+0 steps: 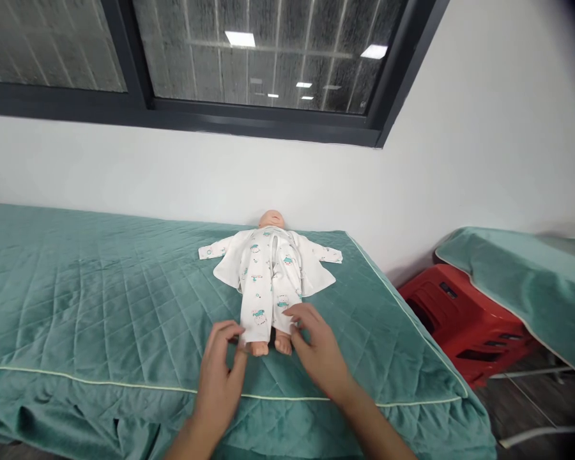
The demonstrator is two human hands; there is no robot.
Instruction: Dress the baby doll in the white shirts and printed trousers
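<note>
A baby doll (271,219) lies on its back on the green quilted bed cover, head toward the wall. White printed pants (257,287) cover its front from near the neck to the ankles, with the bare feet (283,343) below the cuffs. I cannot tell whether its legs are inside them. Under the pants a white top (319,275) is spread wide, sleeves stretched out sideways. My left hand (222,370) pinches the edge of the left cuff between thumb and index finger. At the other cuff, my right hand (319,348) grips the fabric with bent fingers.
The green quilted cover (124,300) has a piped front edge (124,385). Behind it rise a white wall (172,172) and a dark-framed window (268,121). At right are a red plastic stool (464,319) and another green-covered surface (517,275).
</note>
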